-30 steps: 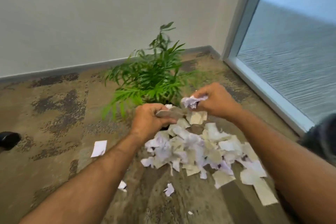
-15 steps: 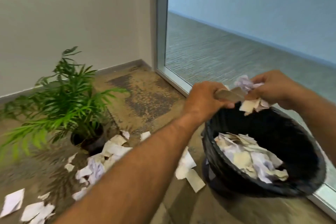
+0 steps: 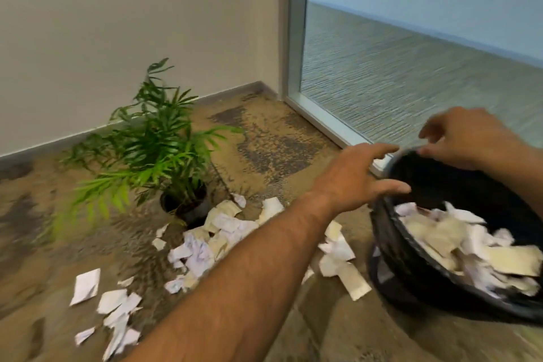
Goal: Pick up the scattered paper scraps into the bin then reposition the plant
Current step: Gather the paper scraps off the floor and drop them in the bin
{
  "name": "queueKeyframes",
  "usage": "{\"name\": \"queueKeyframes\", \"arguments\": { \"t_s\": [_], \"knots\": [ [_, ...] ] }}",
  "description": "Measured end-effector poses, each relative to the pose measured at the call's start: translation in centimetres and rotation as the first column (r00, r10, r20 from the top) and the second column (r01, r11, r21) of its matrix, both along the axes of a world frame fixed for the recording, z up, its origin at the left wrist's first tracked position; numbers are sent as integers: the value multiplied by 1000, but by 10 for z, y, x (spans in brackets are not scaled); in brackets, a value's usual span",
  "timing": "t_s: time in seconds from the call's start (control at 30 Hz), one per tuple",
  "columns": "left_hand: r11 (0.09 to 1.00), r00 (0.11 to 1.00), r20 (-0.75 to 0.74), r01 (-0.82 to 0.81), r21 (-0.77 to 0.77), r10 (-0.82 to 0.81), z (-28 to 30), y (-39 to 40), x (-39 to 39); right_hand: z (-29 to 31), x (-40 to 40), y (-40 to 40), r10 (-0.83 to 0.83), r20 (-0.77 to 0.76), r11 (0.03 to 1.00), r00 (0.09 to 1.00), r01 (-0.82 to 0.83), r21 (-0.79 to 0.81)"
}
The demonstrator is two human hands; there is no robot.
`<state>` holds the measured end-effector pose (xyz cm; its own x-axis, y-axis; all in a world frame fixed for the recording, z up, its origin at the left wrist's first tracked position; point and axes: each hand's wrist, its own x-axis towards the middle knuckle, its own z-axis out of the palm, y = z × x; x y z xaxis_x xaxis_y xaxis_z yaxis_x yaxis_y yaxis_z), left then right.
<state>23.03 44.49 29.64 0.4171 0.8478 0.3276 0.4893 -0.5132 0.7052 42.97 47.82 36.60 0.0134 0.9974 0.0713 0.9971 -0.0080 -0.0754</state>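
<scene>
A black bin (image 3: 390,241) with a plastic liner stands at the right, holding a heap of white and cream paper scraps (image 3: 467,247). My left hand (image 3: 355,179) hovers at the bin's left rim, fingers spread, holding nothing. Over the bin's far rim my right hand (image 3: 467,138) hangs with fingers loosely spread and empty. More paper scraps (image 3: 211,238) lie scattered on the carpet between the bin and a green potted plant (image 3: 152,141) in a dark pot (image 3: 188,203).
Further loose scraps (image 3: 111,306) lie at the lower left of the carpet. A white wall with a grey baseboard (image 3: 229,94) runs behind the plant. A glass panel in a pale frame (image 3: 293,38) rises right behind the bin.
Both hands were holding scraps over the bin half a second ago; now they are spread and empty, and the heap in the bin is fuller. Before that, they gathered scraps by the plant.
</scene>
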Motion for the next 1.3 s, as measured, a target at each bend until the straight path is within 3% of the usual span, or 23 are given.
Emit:
{"name": "queueKeyframes", "arguments": {
  "t_s": [0.07, 0.13, 0.27, 0.33, 0.47, 0.63, 0.77, 0.87, 0.97, 1.1, 1.2, 1.3],
  "knots": [
    [996, 997, 11, -76, 45, 76, -16, -3, -46, -5, -56, -5, 294, -186, 950, 938, -265, 163],
    [987, 983, -95, -157, 21, 159, -39, -9, -106, -14, -121, -19, 533, -333, 846, 778, -494, 201],
    [917, 847, -440, -382, -112, 299, -92, -39, -252, -75, -240, -41, 722, -428, 646, 544, -751, 134],
    [825, 735, -566, -542, -160, 373, -122, -66, -322, -119, -294, -51, 782, -437, 533, 445, -840, 99],
    [569, 499, -665, -811, -134, 555, -181, -126, -430, -207, -385, -61, 811, -392, 435, 433, -896, -89],
    [454, 371, -717, -887, -85, 590, -234, -168, -489, -280, -459, -51, 850, -183, 441, 493, -858, -263],
    [372, 370, -692, -915, -156, 620, -263, -171, -504, -321, -490, -35, 861, -9, 470, 509, -802, -369],
    [313, 385, -722, -919, -240, 575, -278, -165, -504, -333, -506, -25, 836, -53, 489, 546, -785, -381],
    [312, 412, -716, -909, -277, 563, -285, -154, -503, -340, -511, -15, 804, -118, 480, 583, -753, -451],
    [390, 475, -648, -876, -284, 595, -290, -163, -497, -342, -495, -18, 865, -110, 405, 489, -812, -421],
    [506, 576, -536, -812, -291, 616, -293, -180, -480, -337, -471, -30, 860, -223, 346, 460, -844, -409],
    [618, 669, -453, -735, -280, 590, -300, -193, -458, -337, -447, -49, 896, -234, 282, 378, -890, -359]
  ]
}}
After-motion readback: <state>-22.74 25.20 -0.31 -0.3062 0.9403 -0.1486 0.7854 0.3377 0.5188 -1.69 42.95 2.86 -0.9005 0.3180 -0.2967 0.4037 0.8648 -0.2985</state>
